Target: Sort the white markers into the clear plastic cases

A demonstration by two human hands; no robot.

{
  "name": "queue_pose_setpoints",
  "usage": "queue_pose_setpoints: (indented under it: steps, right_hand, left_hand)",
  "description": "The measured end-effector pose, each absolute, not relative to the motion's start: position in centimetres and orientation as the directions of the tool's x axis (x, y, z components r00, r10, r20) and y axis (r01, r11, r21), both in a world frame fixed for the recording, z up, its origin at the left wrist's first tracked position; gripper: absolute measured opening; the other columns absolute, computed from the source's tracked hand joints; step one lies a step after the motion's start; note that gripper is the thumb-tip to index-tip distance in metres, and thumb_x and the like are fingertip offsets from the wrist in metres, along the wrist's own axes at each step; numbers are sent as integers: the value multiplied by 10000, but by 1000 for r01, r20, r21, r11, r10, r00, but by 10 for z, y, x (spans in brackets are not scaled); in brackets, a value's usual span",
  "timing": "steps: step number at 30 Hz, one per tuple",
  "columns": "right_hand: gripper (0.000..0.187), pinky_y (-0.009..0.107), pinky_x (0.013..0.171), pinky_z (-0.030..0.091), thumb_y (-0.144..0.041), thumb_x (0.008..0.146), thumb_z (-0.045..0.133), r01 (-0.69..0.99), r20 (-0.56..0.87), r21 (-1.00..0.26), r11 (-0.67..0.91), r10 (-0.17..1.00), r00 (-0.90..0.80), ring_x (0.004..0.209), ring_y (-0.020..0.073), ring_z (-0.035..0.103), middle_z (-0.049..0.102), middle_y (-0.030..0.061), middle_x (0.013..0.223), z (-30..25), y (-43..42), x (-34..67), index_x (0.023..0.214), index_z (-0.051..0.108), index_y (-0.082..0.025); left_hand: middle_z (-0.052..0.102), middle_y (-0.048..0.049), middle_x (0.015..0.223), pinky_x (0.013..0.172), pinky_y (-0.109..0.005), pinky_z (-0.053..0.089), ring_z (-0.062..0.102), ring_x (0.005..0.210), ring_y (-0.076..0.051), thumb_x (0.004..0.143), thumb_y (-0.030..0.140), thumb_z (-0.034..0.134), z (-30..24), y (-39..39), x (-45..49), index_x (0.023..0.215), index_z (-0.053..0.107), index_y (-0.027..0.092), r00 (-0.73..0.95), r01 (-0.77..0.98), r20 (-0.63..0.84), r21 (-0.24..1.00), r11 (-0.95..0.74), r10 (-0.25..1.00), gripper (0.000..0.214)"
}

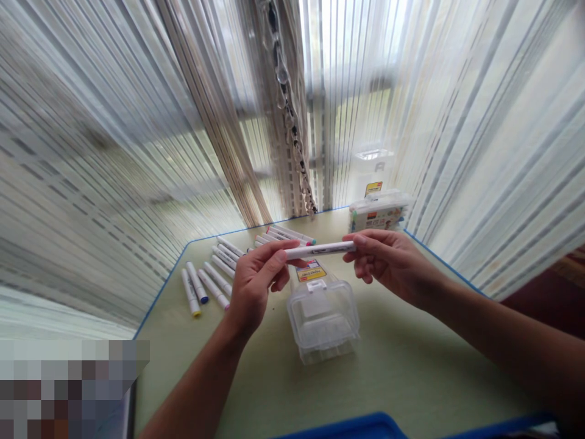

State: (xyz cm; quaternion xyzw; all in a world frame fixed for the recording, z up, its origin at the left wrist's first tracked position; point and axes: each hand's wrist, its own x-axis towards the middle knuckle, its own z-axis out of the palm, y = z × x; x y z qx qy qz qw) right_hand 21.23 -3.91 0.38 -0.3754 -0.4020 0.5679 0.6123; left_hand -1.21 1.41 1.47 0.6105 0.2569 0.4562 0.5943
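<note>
A white marker pen point(320, 249) with dark print along its side is held level above the table. Its left end is pinched between the thumb and fingers of my left hand point(258, 277). At the other end, the thumb and fingertips of my right hand point(384, 259) grip it. Just below lies a clear plastic case point(323, 320) with a latch and a yellow label, partly hidden by the marker and my fingers. Several white markers with coloured ends point(214, 289) lie in rows to the left, some covered by my left hand.
At the back right stands a packed case with a printed front point(377, 216), a clear container point(372, 174) behind it. The pale green table point(256, 384) has a blue edge. String curtains point(137, 122) and a beaded strand hang behind. A blue object point(347, 428) shows at the near edge.
</note>
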Motion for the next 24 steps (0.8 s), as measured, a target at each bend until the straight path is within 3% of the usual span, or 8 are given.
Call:
queue_pose_setpoints:
  steps: [15,24]
  right_hand:
    - [200,174,411,464,-284,701,811,-354,90,-930,101,995,46,489,101,628,723,55,712,6,-39,212,838,747,-153]
    - [207,227,452,483,-274,726,794,-248,168,-956,159,986,-16,515,113,582,704,53,695,1,-41,213,888,753,-152]
  left_hand:
    - [718,-91,758,430,-191,283,424,475,-52,835,285,647,16,14,-10,1021,711,135,411,-203,282,955,-215,867,248]
    - [666,-21,656,436,-190,333,502,493,-78,734,276,762,17,12,-7,849,703,144,396,-79,247,969,-235,884,184]
